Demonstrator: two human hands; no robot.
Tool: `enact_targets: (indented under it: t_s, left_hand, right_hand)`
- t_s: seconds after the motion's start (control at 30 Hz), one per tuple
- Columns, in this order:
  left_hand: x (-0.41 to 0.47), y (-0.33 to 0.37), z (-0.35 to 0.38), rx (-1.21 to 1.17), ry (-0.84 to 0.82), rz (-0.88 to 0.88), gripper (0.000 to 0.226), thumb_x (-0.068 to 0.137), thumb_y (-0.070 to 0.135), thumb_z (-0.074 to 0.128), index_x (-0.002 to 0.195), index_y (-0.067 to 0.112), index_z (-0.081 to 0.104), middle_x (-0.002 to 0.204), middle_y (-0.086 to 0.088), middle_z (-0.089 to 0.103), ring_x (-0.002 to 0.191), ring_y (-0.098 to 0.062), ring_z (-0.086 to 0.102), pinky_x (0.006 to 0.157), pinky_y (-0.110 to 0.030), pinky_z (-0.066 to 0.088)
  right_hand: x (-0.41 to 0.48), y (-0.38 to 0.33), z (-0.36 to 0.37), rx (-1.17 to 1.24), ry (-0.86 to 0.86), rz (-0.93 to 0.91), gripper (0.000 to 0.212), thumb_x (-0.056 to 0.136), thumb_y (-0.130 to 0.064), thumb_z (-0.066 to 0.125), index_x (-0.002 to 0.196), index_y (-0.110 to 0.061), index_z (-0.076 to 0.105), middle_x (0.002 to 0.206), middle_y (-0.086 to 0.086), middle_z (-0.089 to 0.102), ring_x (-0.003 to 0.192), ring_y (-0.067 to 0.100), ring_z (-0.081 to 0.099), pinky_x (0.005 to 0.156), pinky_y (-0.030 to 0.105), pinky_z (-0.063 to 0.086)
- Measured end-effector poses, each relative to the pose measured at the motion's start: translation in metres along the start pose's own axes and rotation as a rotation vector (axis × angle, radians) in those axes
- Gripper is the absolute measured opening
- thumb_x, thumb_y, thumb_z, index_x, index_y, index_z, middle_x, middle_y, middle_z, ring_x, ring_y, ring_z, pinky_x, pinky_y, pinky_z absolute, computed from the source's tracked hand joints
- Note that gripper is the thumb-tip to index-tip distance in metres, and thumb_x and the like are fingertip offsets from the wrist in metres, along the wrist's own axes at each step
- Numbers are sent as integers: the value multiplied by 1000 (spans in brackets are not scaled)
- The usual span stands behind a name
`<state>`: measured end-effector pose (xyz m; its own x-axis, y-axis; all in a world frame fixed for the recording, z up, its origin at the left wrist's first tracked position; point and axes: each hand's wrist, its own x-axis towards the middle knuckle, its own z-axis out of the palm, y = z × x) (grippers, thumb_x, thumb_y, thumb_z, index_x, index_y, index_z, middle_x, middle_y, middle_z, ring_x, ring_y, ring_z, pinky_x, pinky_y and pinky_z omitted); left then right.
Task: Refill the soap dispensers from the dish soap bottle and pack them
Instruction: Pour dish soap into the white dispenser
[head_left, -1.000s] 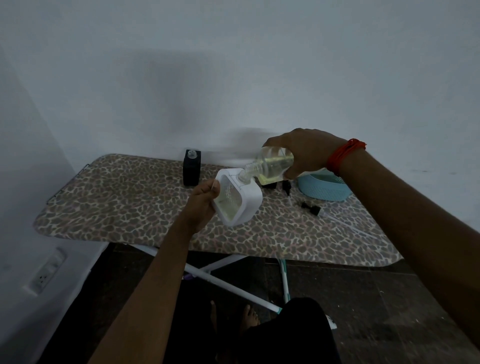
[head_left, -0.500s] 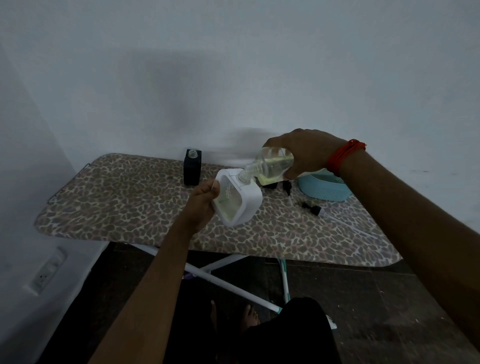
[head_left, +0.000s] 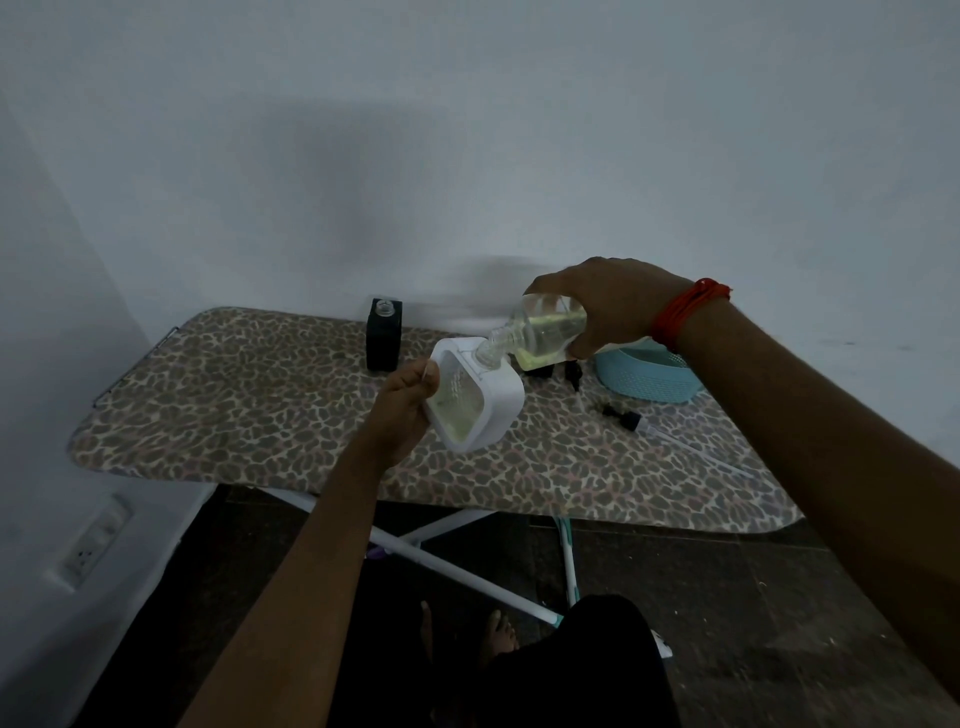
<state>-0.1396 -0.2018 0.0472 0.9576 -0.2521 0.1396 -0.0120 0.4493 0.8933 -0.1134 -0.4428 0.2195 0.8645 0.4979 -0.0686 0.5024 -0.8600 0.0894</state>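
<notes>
Right fingers round bottle, mouth over dispenser

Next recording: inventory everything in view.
Clear plastic dish soap bottle: one, yellowish contents, tilted at white dispenser's opening.
White square soap dispenser: one, white, over board.
Black square dispenser bottle: one, black, uncapped, board's rear.
Black pump heads: at least two, black, near basket.
Teal perforated plastic basket: one, teal, board's far right.
Leopard-print ironing board: one, brown, by wall.
White wall socket: one, white, lower left.
Red thread wristband: one, red, right wrist.
Left hand: one, grips dispenser.
Right hand: one, grips bottle.
</notes>
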Motion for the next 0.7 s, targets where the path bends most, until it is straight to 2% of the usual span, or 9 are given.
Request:
enact_targets:
  t_s: [0.23, 0.4, 0.57, 0.7]
  left_hand:
    - [0, 0, 0, -4, 9, -6, 36, 93, 22, 44, 89, 21, 79, 95, 0, 75, 90, -14, 70, 74, -28, 56]
    - [0, 0, 0, 4, 11, -18, 53, 105, 9, 31, 87, 21, 79, 93, 1, 75, 88, -12, 70, 72, -26, 56]
    - [1, -4, -5, -4, 22, -5, 35, 96, 20, 43, 90, 18, 78, 97, -2, 74, 91, -16, 69, 73, -29, 56]
    - [2, -4, -6, -4, 21, -7, 36, 96, 20, 43, 90, 18, 78, 96, -2, 75, 91, -16, 69, 74, -29, 57]
  right_hand:
    - [-1, -2, 0, -6, 3, 0, 82, 74, -30, 85, 145, -31, 44, 133, -5, 61, 118, 21, 57, 89, 35, 45]
    - [-1, -3, 0, -12, 2, -3, 84, 75, -32, 85, 147, -32, 42, 134, -6, 60, 119, 22, 56, 89, 34, 43]
    - [-1, -4, -1, -8, -6, -1, 84, 75, -32, 85, 147, -32, 42, 134, -6, 60, 119, 22, 55, 91, 36, 44]
    - [0, -5, 0, -13, -3, 3, 84, 75, -32, 85, 147, -32, 42, 134, -5, 60, 119, 22, 56, 92, 37, 46]
